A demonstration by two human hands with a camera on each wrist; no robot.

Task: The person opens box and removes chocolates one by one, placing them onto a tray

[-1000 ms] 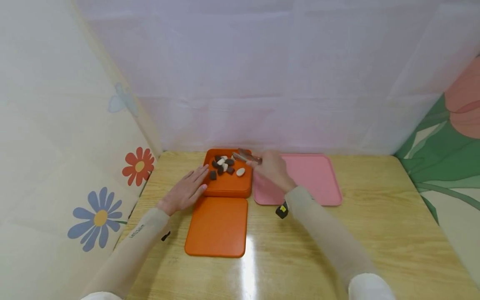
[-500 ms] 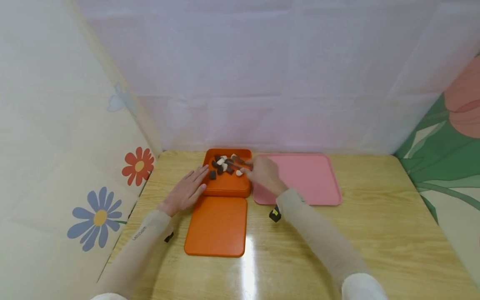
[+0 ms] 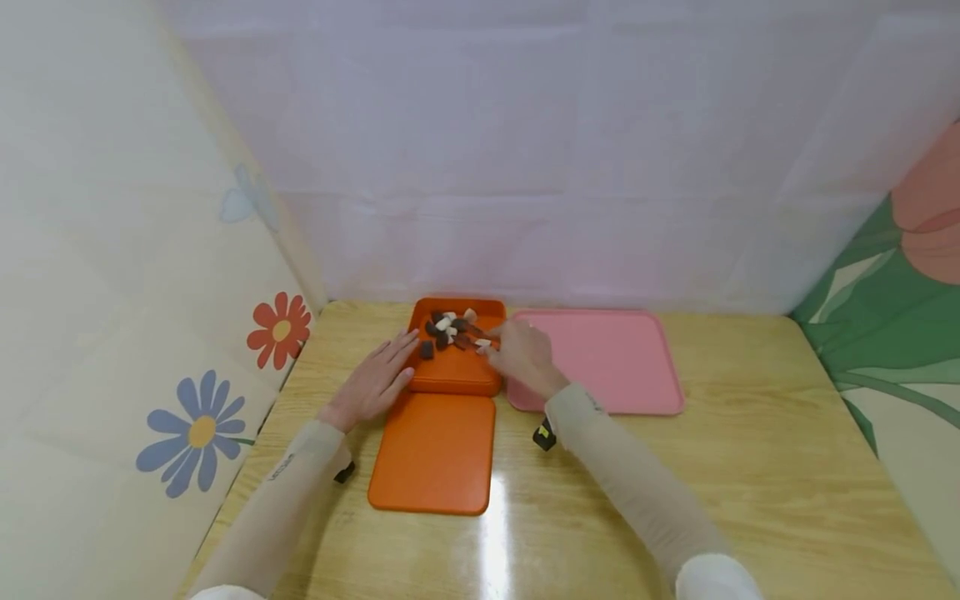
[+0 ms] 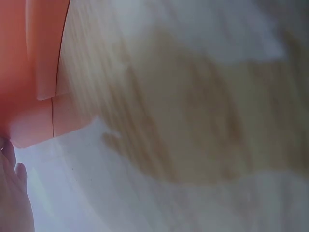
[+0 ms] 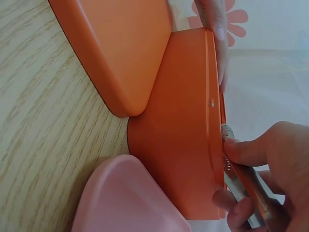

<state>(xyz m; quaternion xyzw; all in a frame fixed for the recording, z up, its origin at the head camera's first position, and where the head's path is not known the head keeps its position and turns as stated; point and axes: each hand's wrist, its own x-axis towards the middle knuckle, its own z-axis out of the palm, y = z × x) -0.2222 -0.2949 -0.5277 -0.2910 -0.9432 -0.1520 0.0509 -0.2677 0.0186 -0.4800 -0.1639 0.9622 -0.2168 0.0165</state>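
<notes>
My right hand (image 3: 523, 354) grips metal tongs (image 5: 236, 186) at the right side of an orange box (image 3: 453, 382). Their tips reach down inside it, close to a white piece (image 3: 483, 342) at the right of the pile; the box wall hides part of them in the right wrist view. Several dark and white pieces lie bunched in the box, among them a dark cube (image 3: 426, 350) near the left wall. With its fingers straight, my left hand (image 3: 371, 385) rests against the box's left edge.
An orange lid (image 3: 433, 454) lies flat in front of the box. Right of the box is a pink tray (image 3: 622, 362), partly under my right forearm. A pale cloth wall (image 3: 525, 242) rises behind the wooden table (image 3: 750, 450).
My right hand has moved left with the tongs, from above the tray to the box's right edge, and the tips have gone in among the pieces. The left hand stays put.
</notes>
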